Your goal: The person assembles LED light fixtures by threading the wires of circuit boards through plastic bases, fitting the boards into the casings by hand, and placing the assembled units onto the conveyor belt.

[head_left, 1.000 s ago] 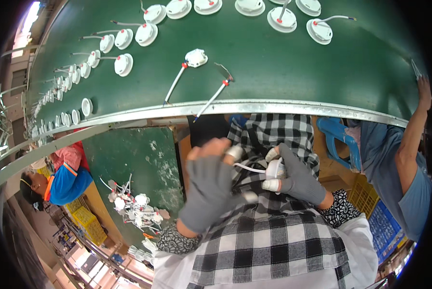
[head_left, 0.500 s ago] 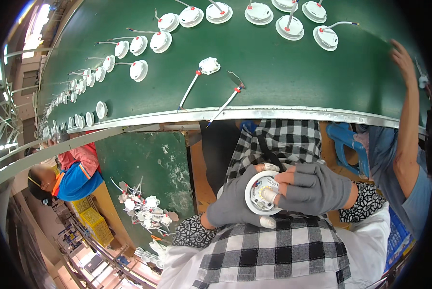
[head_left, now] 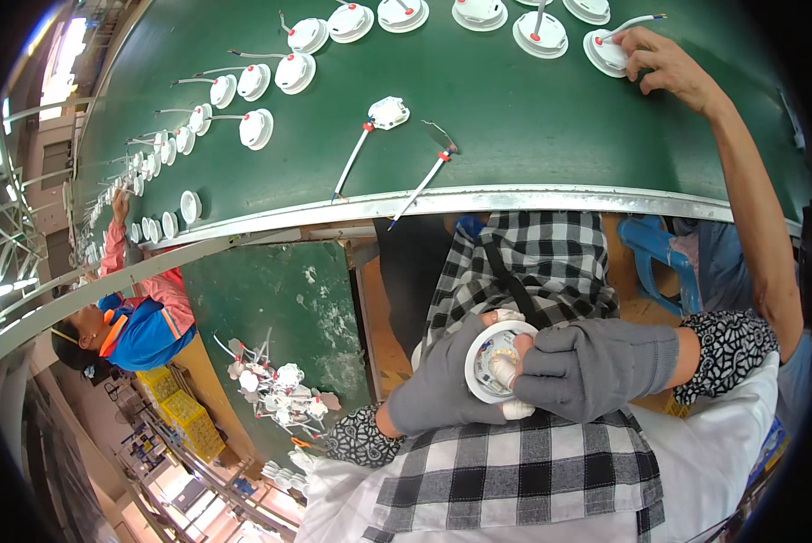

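Observation:
My left hand (head_left: 438,380), in a grey fingerless glove with taped fingertips, grips a round white lamp housing (head_left: 472,366) from its left side above my lap. The open face of the housing points up and shows a pale round board with yellowish spots. My right hand (head_left: 573,371), gloved alike, is closed at the housing's right side. Its taped thumb presses inside the rim, and the other fingers curl over the edge. Whether a small part sits under those fingertips is hidden.
Across the green bench (head_left: 334,154) stand many white lamps (head_left: 295,74) with cables. Near its metal edge lie a white driver module (head_left: 390,112) and a cable (head_left: 420,192). A side table holds a pile of parts (head_left: 284,389). A co-worker's hand (head_left: 664,68) touches a lamp at right.
My right fingers have curled in closer around the housing, and that forearm has shifted right. The co-worker's hand at right has come left to a lamp. At left another person's arm now reaches the bench.

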Demonstrator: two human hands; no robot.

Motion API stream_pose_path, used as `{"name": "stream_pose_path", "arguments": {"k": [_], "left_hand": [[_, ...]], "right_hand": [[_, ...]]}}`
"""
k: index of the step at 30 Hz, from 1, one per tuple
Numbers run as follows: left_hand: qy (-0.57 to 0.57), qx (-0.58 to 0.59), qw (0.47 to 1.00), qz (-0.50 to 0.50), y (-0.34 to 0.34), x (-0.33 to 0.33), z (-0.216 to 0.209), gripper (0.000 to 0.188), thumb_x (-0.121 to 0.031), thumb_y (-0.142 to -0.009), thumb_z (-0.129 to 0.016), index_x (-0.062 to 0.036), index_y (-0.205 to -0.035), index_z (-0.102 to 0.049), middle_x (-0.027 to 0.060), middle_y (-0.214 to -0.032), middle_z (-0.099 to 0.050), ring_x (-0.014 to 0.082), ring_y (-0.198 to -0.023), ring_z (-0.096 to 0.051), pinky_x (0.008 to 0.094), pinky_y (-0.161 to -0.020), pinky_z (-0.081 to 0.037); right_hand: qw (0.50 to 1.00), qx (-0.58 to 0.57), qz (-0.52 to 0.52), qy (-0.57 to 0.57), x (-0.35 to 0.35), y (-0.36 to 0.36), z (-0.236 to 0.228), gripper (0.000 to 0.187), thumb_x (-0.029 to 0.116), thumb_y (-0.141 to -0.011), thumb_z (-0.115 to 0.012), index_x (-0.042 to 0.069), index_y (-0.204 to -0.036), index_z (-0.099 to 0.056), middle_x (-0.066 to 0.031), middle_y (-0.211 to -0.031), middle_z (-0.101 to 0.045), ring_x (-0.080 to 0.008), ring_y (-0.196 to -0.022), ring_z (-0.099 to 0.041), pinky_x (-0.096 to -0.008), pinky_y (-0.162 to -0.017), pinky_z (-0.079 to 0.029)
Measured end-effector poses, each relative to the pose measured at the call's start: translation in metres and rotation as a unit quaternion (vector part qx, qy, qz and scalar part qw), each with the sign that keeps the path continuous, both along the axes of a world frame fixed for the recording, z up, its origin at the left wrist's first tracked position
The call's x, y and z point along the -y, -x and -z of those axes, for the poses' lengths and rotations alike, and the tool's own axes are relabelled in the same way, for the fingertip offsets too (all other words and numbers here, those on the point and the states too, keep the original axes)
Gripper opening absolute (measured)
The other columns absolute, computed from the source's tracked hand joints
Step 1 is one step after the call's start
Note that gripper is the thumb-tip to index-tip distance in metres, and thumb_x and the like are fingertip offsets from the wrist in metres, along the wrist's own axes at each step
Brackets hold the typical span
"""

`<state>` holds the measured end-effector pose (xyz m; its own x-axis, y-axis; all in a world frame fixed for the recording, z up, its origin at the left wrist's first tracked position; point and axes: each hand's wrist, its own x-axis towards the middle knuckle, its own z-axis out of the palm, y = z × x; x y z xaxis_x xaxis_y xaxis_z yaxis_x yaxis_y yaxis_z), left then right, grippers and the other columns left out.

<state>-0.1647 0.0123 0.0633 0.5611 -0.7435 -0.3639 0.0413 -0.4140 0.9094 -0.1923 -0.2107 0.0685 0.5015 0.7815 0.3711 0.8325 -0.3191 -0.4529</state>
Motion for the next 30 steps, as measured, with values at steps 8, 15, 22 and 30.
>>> {"name": "stream_pose_path", "arguments": {"k": [8,15,22,30], "left_hand": [[0.066,-0.065,0.995,-0.039,-0.002,0.002,-0.002,0.078,-0.031,-0.078,-0.074,0.0038,-0.135,-0.035,0.0171,-0.123,-0.055,0.0261,-0.11,-0.059,0.0349,-0.094,-0.045],[0.085,-0.2,0.965,-0.144,0.004,0.011,-0.001,0.046,-0.011,-0.096,-0.042,0.0059,-0.138,-0.034,0.0151,-0.121,-0.056,0.0181,-0.111,-0.055,0.0304,-0.094,-0.045],[0.085,-0.165,0.955,-0.232,0.013,0.009,0.014,0.04,-0.009,-0.096,-0.042,0.0055,-0.133,-0.041,0.0137,-0.117,-0.058,0.015,-0.104,-0.058,0.0267,-0.091,-0.046],[0.053,-0.131,0.977,-0.159,0.004,0.01,0.039,0.042,-0.008,-0.094,-0.049,0.003,-0.133,-0.04,0.012,-0.114,-0.058,0.0163,-0.105,-0.057,0.0285,-0.092,-0.045]], "right_hand": [[0.998,-0.003,-0.014,-0.061,0.006,-0.005,0.013,0.022,0.018,-0.07,-0.063,0.003,-0.087,-0.064,0.0001,-0.097,-0.056,-0.0186,-0.09,-0.057,-0.0236,-0.074,-0.053],[0.999,0.029,0.032,-0.033,0.014,-0.01,0.018,0.025,0.017,-0.067,-0.062,0.009,-0.09,-0.062,-0.001,-0.094,-0.049,-0.0166,-0.089,-0.052,-0.027,-0.082,-0.045],[0.853,-0.454,0.209,-0.146,0.013,0.001,0.014,0.032,0.026,-0.081,-0.064,0.008,-0.105,-0.051,-0.0052,-0.092,-0.045,-0.0212,-0.084,-0.053,-0.0326,-0.072,-0.047],[0.718,-0.592,0.307,-0.198,-0.025,0.022,0.052,0.046,0.028,-0.091,-0.051,0.002,-0.129,-0.048,-0.017,-0.097,-0.066,-0.0244,-0.085,-0.067,-0.0347,-0.077,-0.051]]}}
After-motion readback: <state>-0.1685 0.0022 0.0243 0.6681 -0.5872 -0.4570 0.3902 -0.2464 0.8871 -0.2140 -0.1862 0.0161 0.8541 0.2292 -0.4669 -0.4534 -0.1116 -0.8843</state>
